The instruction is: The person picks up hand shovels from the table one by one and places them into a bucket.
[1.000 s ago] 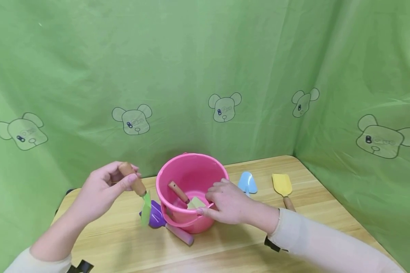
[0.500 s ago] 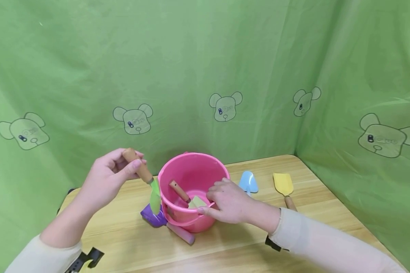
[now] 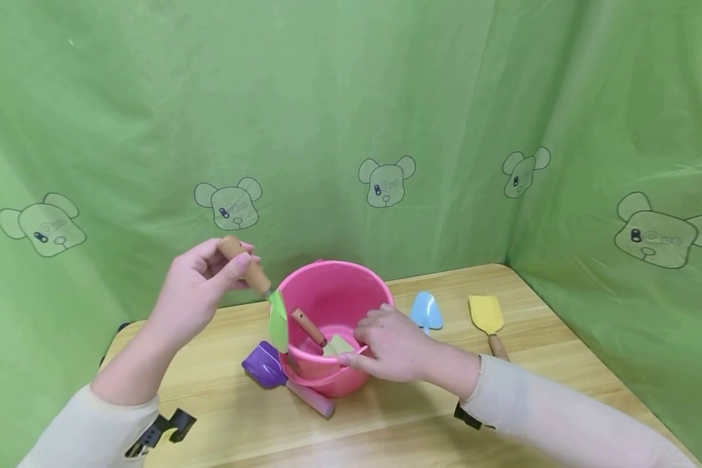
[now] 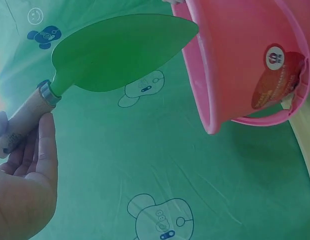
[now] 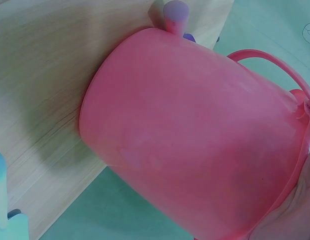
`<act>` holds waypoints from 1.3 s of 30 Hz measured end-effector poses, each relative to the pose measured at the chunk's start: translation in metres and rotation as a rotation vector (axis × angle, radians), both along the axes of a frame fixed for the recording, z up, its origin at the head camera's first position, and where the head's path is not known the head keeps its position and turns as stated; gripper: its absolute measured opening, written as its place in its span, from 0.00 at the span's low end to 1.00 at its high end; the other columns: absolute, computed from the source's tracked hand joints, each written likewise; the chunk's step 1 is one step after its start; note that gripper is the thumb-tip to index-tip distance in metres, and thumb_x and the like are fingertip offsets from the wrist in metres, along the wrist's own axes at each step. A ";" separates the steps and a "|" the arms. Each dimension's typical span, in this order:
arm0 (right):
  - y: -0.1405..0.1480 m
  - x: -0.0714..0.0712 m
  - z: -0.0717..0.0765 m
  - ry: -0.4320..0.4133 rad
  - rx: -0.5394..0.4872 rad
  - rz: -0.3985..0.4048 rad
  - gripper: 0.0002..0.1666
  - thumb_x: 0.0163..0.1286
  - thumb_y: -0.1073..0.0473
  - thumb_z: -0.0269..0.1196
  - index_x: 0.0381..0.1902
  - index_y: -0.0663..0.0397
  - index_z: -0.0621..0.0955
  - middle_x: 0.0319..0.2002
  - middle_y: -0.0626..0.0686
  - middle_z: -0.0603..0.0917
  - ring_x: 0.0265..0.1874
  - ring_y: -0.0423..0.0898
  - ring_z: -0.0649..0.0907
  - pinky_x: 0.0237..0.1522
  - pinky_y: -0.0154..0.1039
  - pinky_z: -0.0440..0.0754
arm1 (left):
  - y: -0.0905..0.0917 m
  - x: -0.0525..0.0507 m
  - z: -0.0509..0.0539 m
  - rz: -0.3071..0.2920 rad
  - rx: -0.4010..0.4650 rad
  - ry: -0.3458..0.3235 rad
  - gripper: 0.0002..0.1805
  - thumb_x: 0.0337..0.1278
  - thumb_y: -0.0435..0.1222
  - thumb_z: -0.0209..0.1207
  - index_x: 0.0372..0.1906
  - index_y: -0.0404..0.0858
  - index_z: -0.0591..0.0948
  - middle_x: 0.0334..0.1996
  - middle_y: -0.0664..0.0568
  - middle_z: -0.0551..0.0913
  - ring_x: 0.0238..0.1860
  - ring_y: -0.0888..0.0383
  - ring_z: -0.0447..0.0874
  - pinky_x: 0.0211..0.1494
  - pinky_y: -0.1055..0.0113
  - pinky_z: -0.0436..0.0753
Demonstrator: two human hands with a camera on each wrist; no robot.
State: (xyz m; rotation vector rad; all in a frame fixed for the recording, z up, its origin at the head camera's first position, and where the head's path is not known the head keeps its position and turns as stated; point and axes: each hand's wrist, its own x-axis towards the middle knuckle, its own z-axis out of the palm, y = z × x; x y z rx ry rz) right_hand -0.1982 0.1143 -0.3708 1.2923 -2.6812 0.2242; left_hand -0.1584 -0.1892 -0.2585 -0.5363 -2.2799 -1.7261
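My left hand (image 3: pixel 190 292) pinches the wooden handle of a green trowel (image 3: pixel 278 320), whose blade points down at the left rim of the pink bucket (image 3: pixel 333 382). In the left wrist view the green blade (image 4: pixel 120 52) has its tip by the rim of the bucket (image 4: pixel 235 60). My right hand (image 3: pixel 393 344) grips the bucket's near right rim; its fingers are curled over the edge. Inside the bucket lies a tool with a wooden handle (image 3: pixel 309 327) and a pale yellow blade (image 3: pixel 339 346).
A purple scoop (image 3: pixel 264 365) with a pink handle lies on the wooden table (image 3: pixel 234 435), against the bucket's near left side. Right of the bucket lie a blue shovel (image 3: pixel 426 311) and a yellow shovel (image 3: pixel 487 314). Green cloth (image 3: pixel 304 84) hangs behind and at both sides.
My left hand has moved right and up with the green trowel, bringing its blade from above the purple scoop to the bucket's rim. The right hand has stayed on the rim.
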 end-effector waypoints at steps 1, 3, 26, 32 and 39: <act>0.000 0.000 0.000 0.001 0.000 0.000 0.31 0.72 0.25 0.46 0.20 0.37 0.73 0.20 0.35 0.68 0.25 0.37 0.69 0.41 0.38 0.68 | 0.001 0.000 0.001 0.002 0.007 0.000 0.15 0.72 0.39 0.57 0.46 0.28 0.78 0.46 0.41 0.83 0.46 0.55 0.86 0.48 0.61 0.86; 0.000 0.000 0.000 0.003 0.000 -0.001 0.31 0.72 0.25 0.46 0.19 0.37 0.73 0.20 0.35 0.68 0.25 0.37 0.69 0.41 0.38 0.68 | 0.003 -0.002 0.002 0.004 0.026 0.002 0.15 0.72 0.40 0.58 0.44 0.28 0.78 0.47 0.42 0.82 0.48 0.55 0.85 0.49 0.61 0.86; 0.001 0.000 0.001 0.015 0.000 0.002 0.31 0.72 0.26 0.47 0.18 0.37 0.71 0.20 0.36 0.68 0.24 0.37 0.68 0.39 0.38 0.67 | 0.037 -0.022 -0.021 0.009 0.112 -0.070 0.16 0.69 0.43 0.60 0.39 0.32 0.76 0.43 0.42 0.84 0.60 0.56 0.76 0.56 0.64 0.83; 0.001 0.000 -0.001 0.020 -0.010 0.008 0.31 0.72 0.26 0.46 0.18 0.37 0.70 0.19 0.36 0.67 0.24 0.37 0.68 0.39 0.38 0.67 | 0.042 -0.025 -0.034 -0.009 0.139 -0.096 0.16 0.69 0.43 0.60 0.38 0.32 0.76 0.38 0.41 0.86 0.61 0.56 0.75 0.57 0.63 0.82; 0.001 0.000 -0.001 0.023 -0.014 0.006 0.31 0.72 0.26 0.46 0.18 0.37 0.71 0.19 0.36 0.67 0.24 0.37 0.68 0.39 0.38 0.67 | 0.049 -0.030 -0.046 0.011 0.127 -0.149 0.15 0.70 0.42 0.60 0.39 0.32 0.76 0.40 0.41 0.86 0.62 0.56 0.76 0.58 0.66 0.81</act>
